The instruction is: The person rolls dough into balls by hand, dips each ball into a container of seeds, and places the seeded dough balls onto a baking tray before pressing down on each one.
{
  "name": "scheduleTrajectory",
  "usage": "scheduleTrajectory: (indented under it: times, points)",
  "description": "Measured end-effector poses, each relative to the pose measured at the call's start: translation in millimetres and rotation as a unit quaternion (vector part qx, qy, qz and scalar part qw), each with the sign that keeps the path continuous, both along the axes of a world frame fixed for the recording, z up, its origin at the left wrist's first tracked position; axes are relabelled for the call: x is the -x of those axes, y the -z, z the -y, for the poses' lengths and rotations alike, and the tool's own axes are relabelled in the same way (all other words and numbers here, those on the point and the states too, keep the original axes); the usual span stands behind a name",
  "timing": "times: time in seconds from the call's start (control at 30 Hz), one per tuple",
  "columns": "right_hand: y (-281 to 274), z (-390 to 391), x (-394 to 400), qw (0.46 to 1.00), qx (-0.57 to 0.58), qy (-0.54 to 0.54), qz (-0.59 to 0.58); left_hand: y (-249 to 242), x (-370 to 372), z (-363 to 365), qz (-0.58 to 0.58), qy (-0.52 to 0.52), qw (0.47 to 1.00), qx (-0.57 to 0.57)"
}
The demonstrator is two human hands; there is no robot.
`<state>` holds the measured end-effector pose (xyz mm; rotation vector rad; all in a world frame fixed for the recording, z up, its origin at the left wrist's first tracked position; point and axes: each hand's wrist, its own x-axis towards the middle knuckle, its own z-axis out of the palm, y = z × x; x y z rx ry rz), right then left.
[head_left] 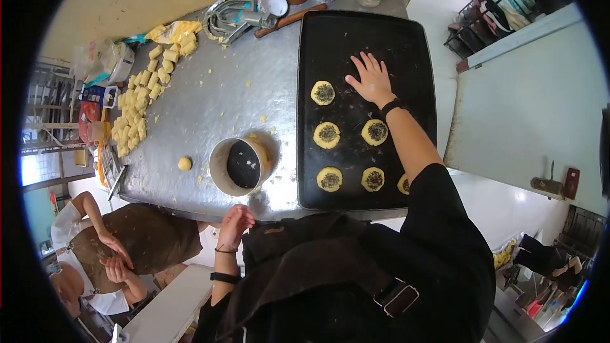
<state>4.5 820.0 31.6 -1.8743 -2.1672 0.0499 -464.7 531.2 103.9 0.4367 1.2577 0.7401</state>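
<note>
The head camera looks straight down on a dull steel worktable (210, 105) carrying a black rectangular baking tray (406, 44), its long axis running from 12 to 6 o'clock. The right hand (370, 79) lies flat on the tray floor with fingers spread and nothing pinched, palm down on bare metal. The round yellow dough discs with dark filling sit around it: the nearest one (323, 93) lies just beside the hand at about 9 o'clock, apart from the fingers, and a second (375, 132) sits at 6 o'clock, close under the wrist. Three more — (326, 134), (329, 179), (373, 179) — fill the rows toward the near edge, and a sixth (403, 184) is half hidden by the black sleeve. The discs are round, so they show no long axis or pointing direction; the rows themselves run along the tray's length. The left hand (235, 223) hangs off the table's near edge at 7 o'clock from the tray, fingers loosely curled and holding nothing, well apart from every disc — the right hand is plainly nearer. A round metal ring mould (219, 168) stands left of the tray, a small yellow dough ball (184, 164) beyond it, and cut yellow dough cubes (136, 111) trail toward 10 o'clock.
</note>
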Motion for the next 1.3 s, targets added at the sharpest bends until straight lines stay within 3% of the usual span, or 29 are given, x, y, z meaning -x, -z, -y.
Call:
scheduleTrajectory:
  times: [0.1,0.13,0.23,0.33,0.6,0.77,0.8,0.83,0.87,0.97,1.0,1.1,1.2,1.3]
  points:
    - [1.0,-24.4,-36.8,0.959,0.023,-0.035,-0.281,-1.5,5.8,-3.4,-0.001,-0.014,1.000,-0.015]
    - [-15.2,-23.2,-47.8,0.949,0.048,0.019,-0.312,-2.8,11.7,-2.2,-0.005,-0.024,1.000,-0.019]
    - [-13.9,-15.2,-88.8,0.951,0.213,0.073,-0.213,-1.7,36.6,-1.5,-0.027,-0.056,0.998,-0.028]
    - [-8.8,-12.8,-99.3,0.919,0.307,0.101,-0.227,-3.1,50.2,-3.5,-0.056,-0.077,0.995,-0.021]
    - [-2.8,-4.2,-83.0,0.950,0.228,0.133,-0.167,-1.0,90.5,-16.3,-0.117,-0.142,0.981,-0.055]
    - [-6.1,-3.9,-82.4,0.958,0.206,0.103,-0.169,11.4,127.9,-45.7,-0.308,-0.145,0.931,-0.135]
    - [-5.1,-2.8,-81.7,0.942,0.185,0.109,-0.259,12.9,132.0,-53.6,-0.358,-0.150,0.908,-0.158]
    - [-24.0,-2.6,-75.9,0.968,0.139,0.112,-0.177,20.0,140.7,-63.8,-0.407,-0.153,0.882,-0.180]
    - [-55.3,0.7,-61.3,0.978,0.073,0.083,-0.176,50.5,168.4,-71.5,-0.454,-0.101,0.845,-0.266]
    - [-189.0,42.8,19.9,0.947,-0.050,-0.061,-0.311,40.4,155.3,-106.8,-0.602,-0.026,0.733,-0.315]
    - [-253.2,75.4,61.9,0.954,-0.069,-0.081,-0.282,40.0,151.3,-115.1,-0.645,0.012,0.687,-0.335]
    - [-354.7,152.5,130.2,0.913,-0.236,-0.279,-0.182,45.5,141.9,-135.7,-0.700,0.095,0.646,-0.289]
    - [-409.3,211.3,179.3,0.827,-0.292,-0.442,-0.187,77.7,167.5,-147.2,-0.690,0.194,0.642,-0.270]
    - [-435.9,248.2,198.5,0.795,-0.329,-0.486,-0.155,75.9,174.3,-141.7,-0.666,0.139,0.674,-0.287]
